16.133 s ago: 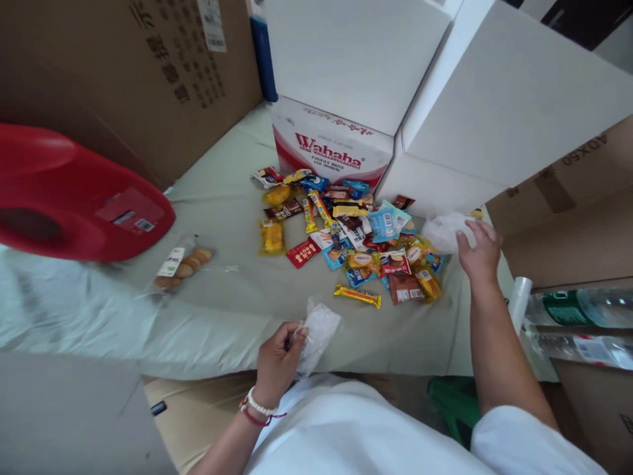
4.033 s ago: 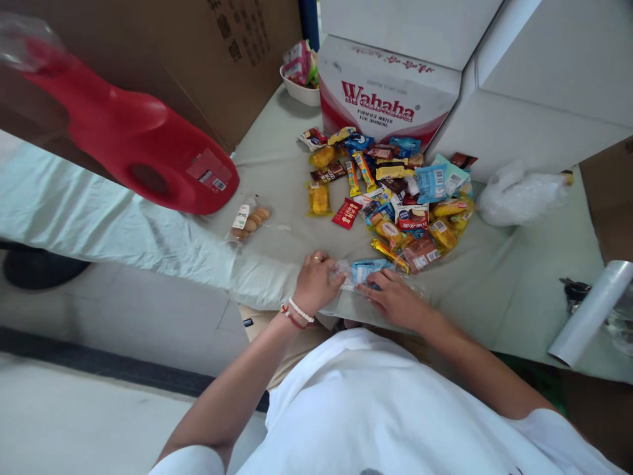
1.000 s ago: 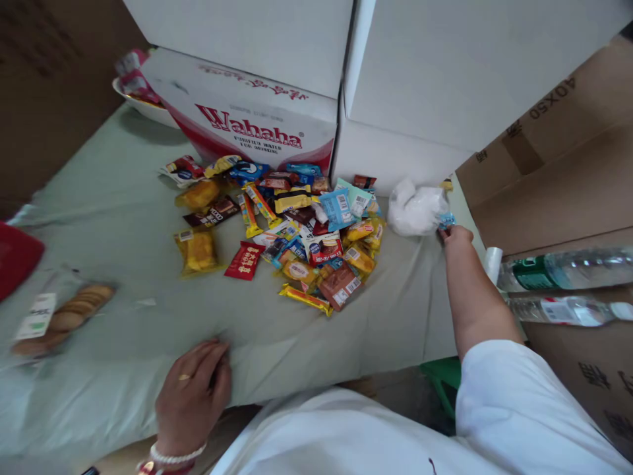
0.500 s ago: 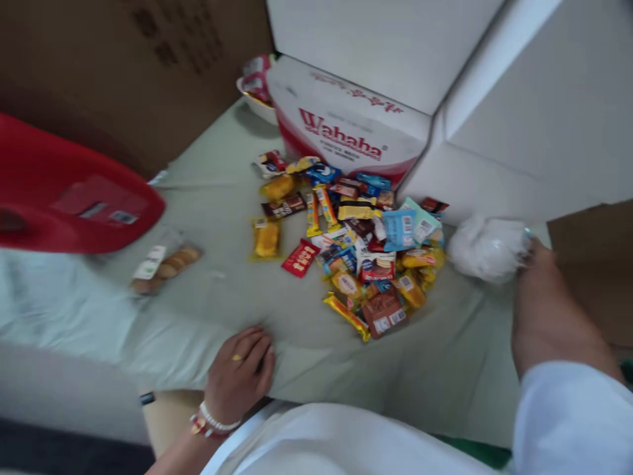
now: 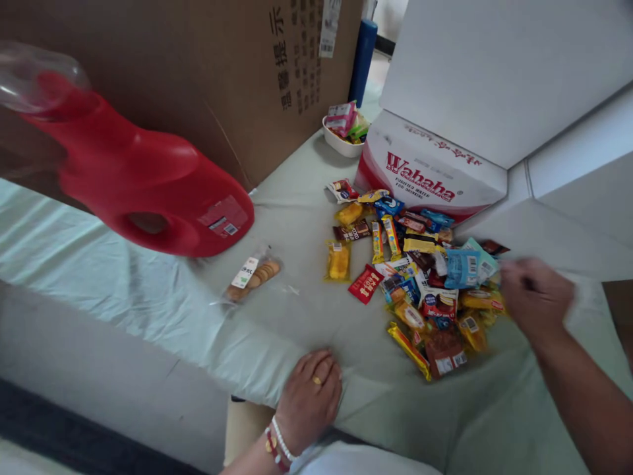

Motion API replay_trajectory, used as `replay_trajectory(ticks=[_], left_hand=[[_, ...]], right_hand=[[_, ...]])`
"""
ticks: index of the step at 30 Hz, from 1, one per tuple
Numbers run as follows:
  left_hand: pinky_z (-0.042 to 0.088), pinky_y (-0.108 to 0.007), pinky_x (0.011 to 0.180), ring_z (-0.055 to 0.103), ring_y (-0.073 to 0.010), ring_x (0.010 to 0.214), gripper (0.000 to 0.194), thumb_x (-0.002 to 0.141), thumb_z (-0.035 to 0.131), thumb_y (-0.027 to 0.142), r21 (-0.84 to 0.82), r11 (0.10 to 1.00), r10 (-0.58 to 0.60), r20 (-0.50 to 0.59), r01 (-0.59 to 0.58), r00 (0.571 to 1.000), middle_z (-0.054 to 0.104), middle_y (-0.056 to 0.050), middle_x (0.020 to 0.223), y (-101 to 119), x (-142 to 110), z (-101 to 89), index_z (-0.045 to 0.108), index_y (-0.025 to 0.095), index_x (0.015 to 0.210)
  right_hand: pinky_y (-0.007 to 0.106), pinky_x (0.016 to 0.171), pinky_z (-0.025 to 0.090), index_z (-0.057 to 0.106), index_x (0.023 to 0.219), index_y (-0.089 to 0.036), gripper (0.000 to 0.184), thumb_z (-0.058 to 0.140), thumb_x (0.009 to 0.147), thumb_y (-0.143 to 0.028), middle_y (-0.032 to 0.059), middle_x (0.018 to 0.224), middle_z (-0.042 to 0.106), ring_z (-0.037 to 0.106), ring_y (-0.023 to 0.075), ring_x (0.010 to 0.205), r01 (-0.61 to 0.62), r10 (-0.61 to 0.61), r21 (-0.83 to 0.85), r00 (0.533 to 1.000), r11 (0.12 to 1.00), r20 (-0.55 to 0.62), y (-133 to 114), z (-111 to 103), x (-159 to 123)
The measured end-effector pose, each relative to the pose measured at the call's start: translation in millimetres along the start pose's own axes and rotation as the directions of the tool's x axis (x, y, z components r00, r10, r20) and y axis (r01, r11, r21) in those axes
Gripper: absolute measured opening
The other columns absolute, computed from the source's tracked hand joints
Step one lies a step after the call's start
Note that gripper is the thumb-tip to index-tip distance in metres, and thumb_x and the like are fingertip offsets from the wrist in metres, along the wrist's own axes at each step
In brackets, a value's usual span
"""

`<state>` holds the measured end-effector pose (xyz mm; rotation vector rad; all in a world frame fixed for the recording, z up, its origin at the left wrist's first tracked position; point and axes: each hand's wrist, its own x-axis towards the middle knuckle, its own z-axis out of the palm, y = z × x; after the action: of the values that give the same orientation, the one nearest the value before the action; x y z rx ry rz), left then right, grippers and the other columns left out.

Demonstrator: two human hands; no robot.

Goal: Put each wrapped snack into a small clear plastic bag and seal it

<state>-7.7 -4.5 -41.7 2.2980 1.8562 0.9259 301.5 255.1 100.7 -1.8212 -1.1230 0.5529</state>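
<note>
My left hand [image 5: 312, 394] rests palm down on the pale green cloth at the near edge, its fingers loosely bent, nothing under them that I can see. A ring and bead bracelets are on it. My right hand [image 5: 537, 293], blurred, is curled closed at the right side of a heap of wrapped snacks; nothing shows in it. Nearest to it are a light blue packet [image 5: 462, 268] and yellow-wrapped cakes [image 5: 477, 300]. The heap also has a brown packet [image 5: 446, 351], a yellow stick packet [image 5: 409, 349] and a red packet [image 5: 365, 284].
A red jug-shaped bottle [image 5: 168, 178] lies on the left, before a large cardboard box [image 5: 208, 72]. A pack of round biscuits [image 5: 252, 276] lies nearby. Behind the heap stand a Wahaha carton [image 5: 430, 165] and a white bowl [image 5: 341, 146] of packets. A blue cylinder [image 5: 363, 63] stands farther back.
My right hand has moved left to the heap, and the crumpled white plastic bag it held is out of sight. My left hand stays at the cloth's edge. The view has turned left.
</note>
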Motion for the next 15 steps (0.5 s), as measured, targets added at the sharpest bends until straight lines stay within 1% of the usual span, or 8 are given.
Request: replay_trajectory(ticks=[1,2,3,4,6,10,12,15], left_hand=[[0.060,-0.041,0.091,0.072,-0.0240,0.099,0.020,0.090,0.055,0.012,-0.012,1.000,-0.009,-0.005,0.009,1.000,0.076,-0.009,0.094,-0.2,-1.1,0.5,0.072,0.019,0.098],[0.060,-0.041,0.091,0.072,-0.0242,0.099,0.020,0.089,0.055,0.012,-0.025,1.000,-0.016,-0.013,0.016,1.000,0.076,-0.009,0.095,-0.4,-2.5,1.2,0.072,0.019,0.098],[0.060,-0.041,0.090,0.072,-0.0242,0.099,0.021,0.089,0.055,0.011,-0.038,0.999,-0.023,-0.023,0.022,0.999,0.076,-0.009,0.095,-0.7,-4.0,2.5,0.072,0.019,0.098],[0.061,-0.040,0.090,0.073,-0.0242,0.099,0.021,0.088,0.056,0.011,-0.050,0.998,-0.029,-0.032,0.028,0.999,0.077,-0.009,0.095,-1.2,-5.9,4.3,0.072,0.019,0.098],[0.062,-0.039,0.088,0.074,-0.0243,0.097,0.022,0.086,0.056,0.011,-0.070,0.997,-0.038,-0.064,0.033,0.997,0.078,-0.009,0.095,-3.0,-10.3,10.2,0.072,0.019,0.099],[0.065,-0.035,0.080,0.076,-0.0235,0.089,0.024,0.081,0.057,0.010,-0.065,0.998,-0.036,-0.144,0.027,0.989,0.079,-0.008,0.088,-9.6,-21.6,27.4,0.073,0.022,0.095],[0.066,-0.033,0.076,0.077,-0.0227,0.085,0.024,0.079,0.061,0.011,-0.039,0.999,-0.015,-0.157,0.010,0.988,0.078,-0.008,0.084,-13.5,-28.1,35.1,0.074,0.024,0.094],[0.067,-0.030,0.072,0.078,-0.0216,0.082,0.023,0.075,0.070,0.011,-0.003,1.000,-0.003,-0.154,0.002,0.988,0.079,-0.007,0.083,-18.1,-37.0,42.6,0.076,0.026,0.092]], right_hand=[[0.053,0.086,0.053,0.061,0.059,-0.024,0.033,0.085,0.070,-0.044,0.0143,0.083,0.067,0.066,0.0303,0.093,0.285,-0.232,-0.123,0.915,0.951,0.330,-15.0,31.2,-13.3],[0.053,0.088,0.053,0.064,0.066,-0.023,0.030,0.077,0.079,-0.046,0.0118,0.081,0.066,0.065,0.0294,0.091,0.555,-0.396,-0.111,0.706,0.824,0.587,-30.7,68.2,-25.2],[0.051,0.090,0.053,0.067,0.077,-0.023,0.023,0.068,0.088,-0.043,0.0111,0.088,0.067,0.065,0.0284,0.092,0.723,-0.490,-0.032,0.500,0.690,0.714,-46.8,109.7,-34.9],[0.048,0.092,0.053,0.069,0.091,-0.021,0.017,0.061,0.093,-0.037,0.0117,0.098,0.068,0.066,0.0279,0.095,0.818,-0.543,0.030,0.353,0.574,0.762,-63.1,153.9,-41.7],[0.044,0.095,0.053,0.064,0.119,-0.016,0.027,0.060,0.094,-0.024,0.0154,0.122,0.064,0.065,0.0279,0.106,0.896,-0.576,0.052,0.238,0.440,0.782,-94.9,242.8,-44.4],[0.037,0.112,0.041,0.042,0.144,0.000,0.053,0.055,0.099,-0.024,0.0231,0.152,0.039,0.054,0.0229,0.133,0.833,-0.558,-0.081,0.436,0.548,0.706,-146.2,384.1,-12.8],[0.039,0.115,0.039,0.032,0.151,0.003,0.068,0.064,0.095,-0.018,0.0280,0.158,0.028,0.047,0.0268,0.141,0.756,-0.506,-0.145,0.554,0.639,0.661,-160.2,427.2,10.0],[0.042,0.113,0.041,0.036,0.150,0.003,0.072,0.071,0.088,-0.009,0.0272,0.152,0.036,0.051,0.0305,0.137,0.603,-0.355,-0.255,0.705,0.756,0.614,-163.4,461.0,36.2]])
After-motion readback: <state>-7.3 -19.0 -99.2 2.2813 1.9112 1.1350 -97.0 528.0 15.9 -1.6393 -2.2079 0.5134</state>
